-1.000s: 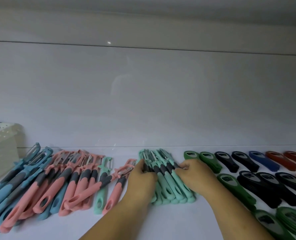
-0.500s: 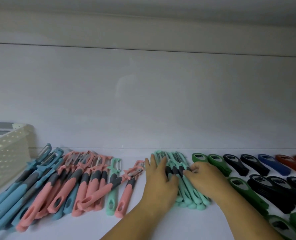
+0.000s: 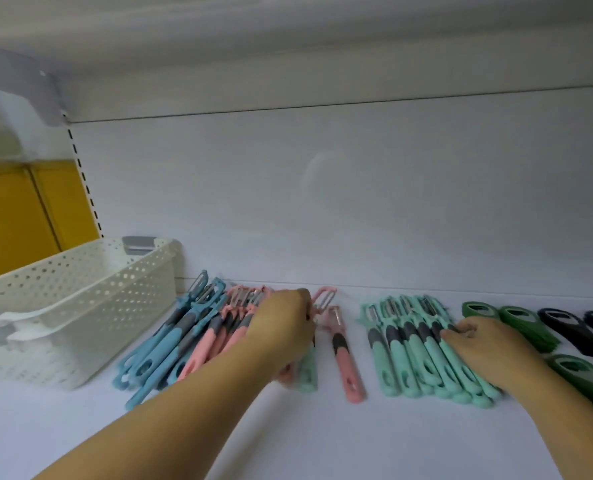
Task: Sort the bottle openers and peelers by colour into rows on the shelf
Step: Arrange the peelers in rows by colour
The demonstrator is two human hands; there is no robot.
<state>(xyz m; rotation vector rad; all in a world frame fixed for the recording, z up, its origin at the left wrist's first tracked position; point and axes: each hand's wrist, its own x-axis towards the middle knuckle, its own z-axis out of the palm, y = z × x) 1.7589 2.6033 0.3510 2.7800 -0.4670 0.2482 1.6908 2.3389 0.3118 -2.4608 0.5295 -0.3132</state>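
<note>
Working along shelf [image 3: 322, 445], white basket [image 3: 80, 306] parked at 9 o'clock. Keeps blue peelers [image 3: 170, 341], pink peelers [image 3: 215, 334] and mint peelers [image 3: 409, 351] grouped by colour from 9 toward 3 o'clock, bottle openers [image 3: 523, 323] beyond. Steadies mint row with right hand [image 3: 485, 348], fingers laid loosely on handles, gripping nothing, probably to hold alignment. Curls left hand [image 3: 281, 327] fingers round stray pink peeler [image 3: 324, 297], likely to rejoin its pile. Has shifted left hand off mint row since half a second ago.
</note>
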